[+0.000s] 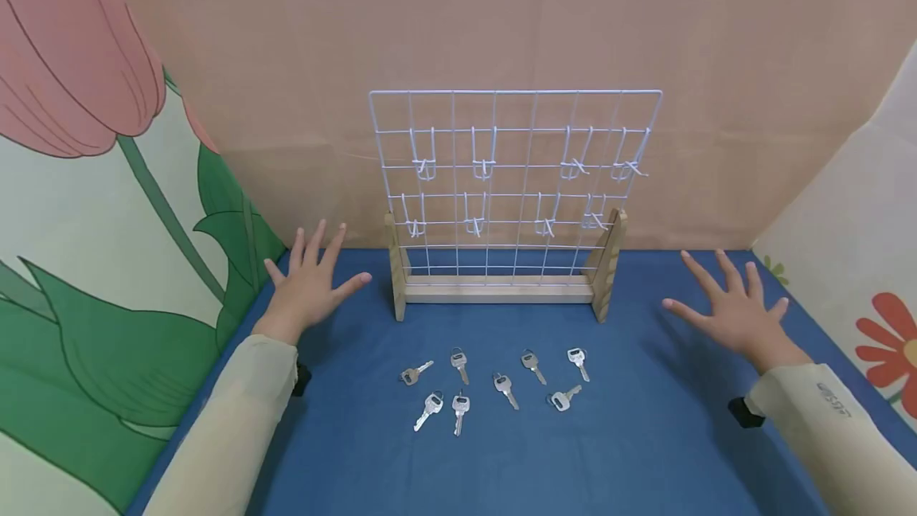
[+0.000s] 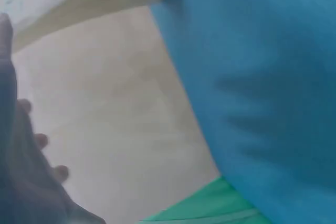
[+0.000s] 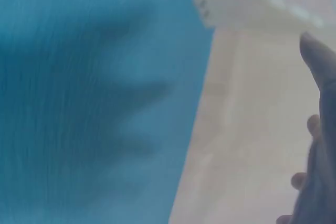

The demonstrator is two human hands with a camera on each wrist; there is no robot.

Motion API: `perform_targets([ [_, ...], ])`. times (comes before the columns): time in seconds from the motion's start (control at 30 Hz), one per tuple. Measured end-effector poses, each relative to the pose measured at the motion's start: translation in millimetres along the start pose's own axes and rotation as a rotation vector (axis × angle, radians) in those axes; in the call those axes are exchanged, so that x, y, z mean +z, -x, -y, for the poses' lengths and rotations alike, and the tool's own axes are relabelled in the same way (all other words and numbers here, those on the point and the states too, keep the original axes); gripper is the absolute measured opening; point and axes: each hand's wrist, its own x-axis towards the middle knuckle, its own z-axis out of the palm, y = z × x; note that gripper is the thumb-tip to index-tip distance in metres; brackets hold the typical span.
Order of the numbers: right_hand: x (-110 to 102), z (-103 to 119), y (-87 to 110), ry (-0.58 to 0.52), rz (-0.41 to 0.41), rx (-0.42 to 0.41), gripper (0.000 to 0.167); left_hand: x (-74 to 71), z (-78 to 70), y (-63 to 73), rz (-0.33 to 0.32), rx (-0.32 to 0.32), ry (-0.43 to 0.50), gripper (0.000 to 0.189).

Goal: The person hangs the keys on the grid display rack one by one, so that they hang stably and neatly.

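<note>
My left hand (image 1: 304, 293) hovers over the left side of the blue table with its fingers spread, holding nothing. On the far side, my right hand (image 1: 738, 313) is likewise spread in the air, touching nothing, and casts a shadow on the cloth. Several silver keys with small rings lie loose between the hands: a left group includes one key (image 1: 461, 408), a right group another key (image 1: 506, 390). Behind them stands a white wire grid rack (image 1: 530, 130) with two rows of hooks (image 1: 483, 168); no keys hang there. The wrist views show fingers (image 2: 42, 140) and a thumb (image 3: 315, 59) extended.
A wooden base (image 1: 497, 291) with two side posts holds the grid upright on the blue cloth (image 1: 573, 468). Behind it rises a tan backdrop (image 1: 716, 62). Printed panels flank the table, with a tulip (image 1: 72, 54) at left and a red flower (image 1: 888, 341) at right.
</note>
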Motion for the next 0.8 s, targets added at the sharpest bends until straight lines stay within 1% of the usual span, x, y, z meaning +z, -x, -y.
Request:
perform_targets([
  [0.1,3,17,7.8,-0.068,-0.101,-0.058,0.087,-5.7,-9.5,-1.5,-0.127,0.087,0.064,0.094],
  [0.17,6,29,12.8,-0.144,-0.171,-0.11,0.081,-7.5,-16.7,-3.6,-0.205,0.145,0.127,0.09],
  [0.23,10,42,17.4,-0.217,-0.244,-0.161,0.073,-7.4,-24.7,-6.1,-0.252,0.187,0.219,0.085],
  [0.27,12,47,19.4,-0.25,-0.279,-0.185,0.067,-6.7,-28.6,-7.9,-0.265,0.203,0.281,0.082],
  [0.33,18,56,22.8,-0.307,-0.345,-0.225,0.056,-4.5,-36.4,-12.7,-0.27,0.224,0.417,0.075],
  [0.4,24,65,25.2,-0.342,-0.393,-0.238,0.046,-1.7,-43.9,-18.5,-0.251,0.22,0.553,0.069],
  [0.47,31,72,25.3,-0.371,-0.416,-0.239,0.041,1.8,-49.2,-24.6,-0.225,0.206,0.67,0.064],
  [0.57,42,82,21.5,-0.403,-0.397,-0.226,0.041,8.2,-52.9,-30.3,-0.163,0.156,0.778,0.061],
  [0.63,51,88,17.1,-0.432,-0.349,-0.224,0.042,13.4,-52.5,-33.8,-0.127,0.131,0.833,0.061],
  [0.67,55,90,14.9,-0.446,-0.315,-0.223,0.041,15.1,-52.5,-35.2,-0.108,0.117,0.852,0.06],
  [0.7,59,92,12.8,-0.453,-0.275,-0.224,0.039,11.9,-55.6,-34.0,-0.086,0.104,0.867,0.059],
  [0.8,70,94,7.7,-0.456,-0.142,-0.231,0.027,12.3,-56.8,-41.3,-0.05,0.079,0.899,0.059],
])
